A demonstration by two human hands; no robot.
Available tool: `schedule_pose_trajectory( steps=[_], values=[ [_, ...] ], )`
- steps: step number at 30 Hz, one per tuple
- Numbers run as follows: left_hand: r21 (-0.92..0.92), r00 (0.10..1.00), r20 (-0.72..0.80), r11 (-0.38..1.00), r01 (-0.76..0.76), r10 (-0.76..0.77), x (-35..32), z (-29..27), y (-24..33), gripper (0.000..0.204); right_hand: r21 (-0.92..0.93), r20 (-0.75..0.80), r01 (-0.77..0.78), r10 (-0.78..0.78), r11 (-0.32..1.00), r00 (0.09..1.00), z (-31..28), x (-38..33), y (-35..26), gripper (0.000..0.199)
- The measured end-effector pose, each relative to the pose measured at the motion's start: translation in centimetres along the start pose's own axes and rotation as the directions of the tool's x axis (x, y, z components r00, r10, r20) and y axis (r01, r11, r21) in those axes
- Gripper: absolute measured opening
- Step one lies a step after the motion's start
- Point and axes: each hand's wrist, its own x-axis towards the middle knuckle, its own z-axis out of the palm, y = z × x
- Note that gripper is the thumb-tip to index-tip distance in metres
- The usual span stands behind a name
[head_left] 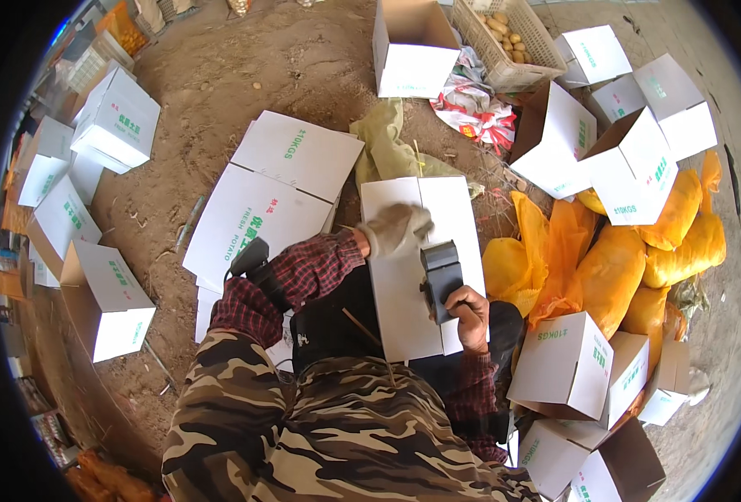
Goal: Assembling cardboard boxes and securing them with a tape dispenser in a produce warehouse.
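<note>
Head view is showing the left hand (pixel 394 229), in a pale work glove, pressing flat and open-palmed on the far part of a white cardboard box (pixel 416 276) that is lying across the person's lap, its two flaps meeting along a centre seam. Right hand (pixel 473 318) is wrapping bare fingers tightly around a dark tape dispenser (pixel 441 278), which is sitting on the box's right flap near the seam. Flattened white cartons (pixel 278 188) are lying on the dirt to the left, and orange mesh sacks (pixel 613 259) are lying to the right.
</note>
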Motion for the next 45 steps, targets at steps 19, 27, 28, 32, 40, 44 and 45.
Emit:
schedule_pose_trajectory(
  steps=[19,27,28,32,40,44,45],
  values=[
    [-0.506,0.655,0.699,0.449,0.736,-0.286,-1.1,-0.2,4.8,0.060,0.090,-0.080,0.047,-0.039,0.995,0.996,-1.2,-2.5,2.0,0.017],
    [-0.615,0.824,0.463,0.552,0.563,-0.326,-1.1,2.1,3.7,0.031,0.030,-0.085,0.053,-0.050,0.998,0.995,-1.1,-1.5,1.6,0.016],
    [-0.508,0.910,0.281,0.757,0.410,-0.305,-0.4,2.4,2.9,0.029,-0.013,-0.096,0.050,-0.051,0.999,0.994,-0.5,-0.9,0.6,0.018],
    [-0.157,0.981,-0.086,0.975,0.157,-0.172,3.9,-2.2,-1.5,0.034,0.070,-0.091,-0.078,0.084,0.994,0.992,1.4,1.0,-2.6,0.022],
    [0.301,0.949,0.042,0.910,0.285,-0.311,16.3,2.6,-10.3,0.037,-0.015,-0.236,-0.162,0.154,0.987,0.960,-0.9,2.7,-3.2,0.021],
    [-0.261,0.831,0.025,0.799,0.542,-0.556,7.8,-3.6,-29.1,0.034,0.105,0.005,-0.112,0.112,0.988,0.994,3.8,4.3,-3.0,0.021],
    [-0.008,0.846,0.085,0.848,0.529,-0.527,11.7,2.3,-26.3,0.034,0.085,-0.108,-0.144,0.153,0.986,0.982,1.6,3.9,-2.1,0.020]
  ],
)
